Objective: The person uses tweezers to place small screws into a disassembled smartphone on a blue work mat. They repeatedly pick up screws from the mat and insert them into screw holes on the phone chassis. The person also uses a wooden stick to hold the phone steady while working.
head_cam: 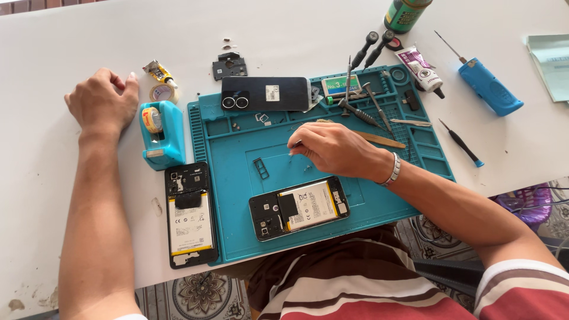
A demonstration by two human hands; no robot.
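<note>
My right hand (332, 149) hovers over the middle of a teal repair mat (385, 201), fingers pinched on a small thin metal tool whose tip (294, 144) points left. Just below it lies an opened phone (299, 207) with its battery showing. A small dark tray frame (261, 168) rests on the mat left of the hand. My left hand (102, 101) rests as a loose fist on the white table (71, 35), holding nothing, beside a teal tape dispenser (161, 133). A second opened phone (189, 214) lies at the mat's left edge.
A black phone back cover (265, 93) lies at the mat's top. Screwdrivers (370, 47), tweezers (411, 122) and a wooden stick (382, 140) sit at the upper right. A blue electric tool (489, 86), glue tube (422, 69), green bottle (404, 13) and small screwdriver (462, 144) lie nearby.
</note>
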